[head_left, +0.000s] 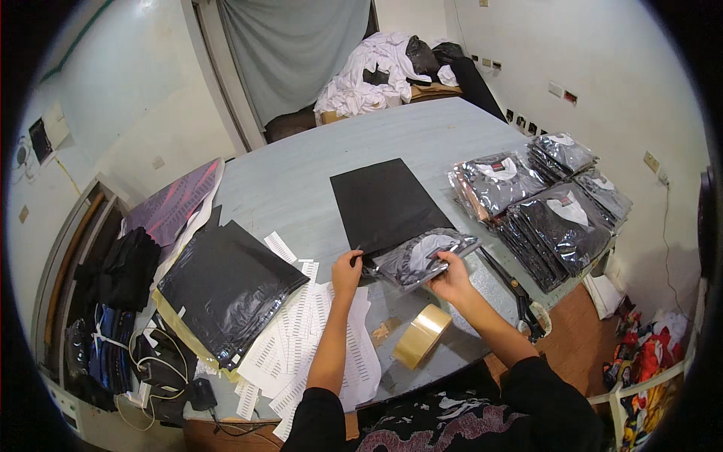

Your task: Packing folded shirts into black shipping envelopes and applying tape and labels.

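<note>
A flat black bag (384,200) lies on the table in front of me. At its near end is a folded grey garment in clear plastic (418,256), partly over or inside the bag's mouth; I cannot tell which. My left hand (347,273) is closed in a pinch on the bag's near left corner. With thumb on top, my right hand (452,280) grips the near right edge of the wrapped garment. Just below that hand stands a roll of tan tape (423,337). A long pair of black-handled scissors (516,290) rests to its right.
Stacks of wrapped grey garments (561,218) sit at the table's right. To the left, a pile of black bags (233,286) lies beside printed label sheets (301,354). White cloth (376,68) is heaped beyond the far edge; a basket of colourful fabric (648,377) stands lower right.
</note>
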A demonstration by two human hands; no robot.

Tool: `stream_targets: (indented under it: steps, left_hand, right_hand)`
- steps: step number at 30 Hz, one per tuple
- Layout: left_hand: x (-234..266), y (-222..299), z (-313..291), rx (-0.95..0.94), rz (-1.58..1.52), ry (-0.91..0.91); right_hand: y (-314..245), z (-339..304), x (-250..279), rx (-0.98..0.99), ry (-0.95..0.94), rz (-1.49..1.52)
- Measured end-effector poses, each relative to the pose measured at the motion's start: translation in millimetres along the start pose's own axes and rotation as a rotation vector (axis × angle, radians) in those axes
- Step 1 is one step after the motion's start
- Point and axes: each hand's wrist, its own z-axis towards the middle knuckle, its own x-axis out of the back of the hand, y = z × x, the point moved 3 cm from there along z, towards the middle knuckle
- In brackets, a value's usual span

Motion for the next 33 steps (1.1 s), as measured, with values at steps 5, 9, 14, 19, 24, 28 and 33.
stream_targets:
  steps: [5, 9, 14, 19, 24, 28, 33]
  left_hand:
    - [12.8, -8.0, 4.4, 0.185, -0.158, -0.017]
    - [14.6, -5.9, 8.0, -0.030, -0.050, -0.040]
    - [43.6, -10.7, 11.1, -0.111, 0.047, -0.183]
    - [85.9, 35.0, 1.5, 0.477, 0.155, -1.075]
    - [64.4, 75.2, -25.3, 0.356, 0.030, -1.224]
    - [53.8, 96.6, -44.7, 0.025, 0.425, -1.327]
    - [-11.3, 78.0, -48.7, -0.110, 0.057, -1.016]
  right_hand:
    - [-7.1, -6.0, 4.8, -0.229, -0.024, -0.072]
    - [-10.8, -5.1, 5.1, -0.129, -0.055, 0.044]
    - [9.8, -6.5, -12.9, -0.131, -0.043, 0.131]
    - [13.1, 8.4, -6.5, -0.191, -0.134, 0.131]
    - [-18.1, 2.3, -23.0, -0.116, -0.121, 0.167]
    - [-9.6, 13.3, -28.4, -0.103, -0.166, 0.202]
    - [6.3, 14.5, -31.7, -0.113, -0.152, 0.241]
